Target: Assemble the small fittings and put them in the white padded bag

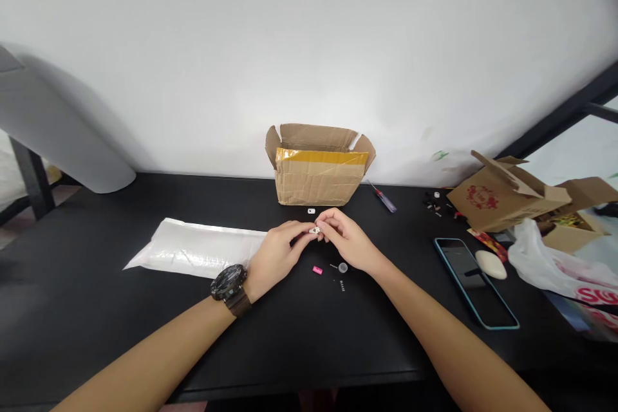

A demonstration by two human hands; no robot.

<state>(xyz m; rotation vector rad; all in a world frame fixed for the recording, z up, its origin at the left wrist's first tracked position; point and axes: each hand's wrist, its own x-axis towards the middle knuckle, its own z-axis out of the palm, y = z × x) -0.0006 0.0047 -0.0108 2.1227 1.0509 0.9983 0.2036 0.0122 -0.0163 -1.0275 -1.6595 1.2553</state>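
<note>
Between the fingertips of both my hands is a small white part (315, 230) with a dark spot on it; its kind is too small to make out. My left hand (277, 251), with a dark watch (228, 282) on its wrist, pinches it from the left. My right hand (348, 241) is closed on it from the right, some fingers hidden behind. Just below lie a pink piece (317, 270), a round grey disc (342, 267) and a small spring-like piece (342, 285). A small white piece (311, 211) rests beyond my fingers.
An open cardboard box (321, 177) stands against the wall, a screwdriver (383, 198) to its right. A white padded bag (203, 248) lies left. At right are a phone (476, 283), a white mouse-shaped object (491, 264), another carton (502, 196) and a plastic bag (545, 264).
</note>
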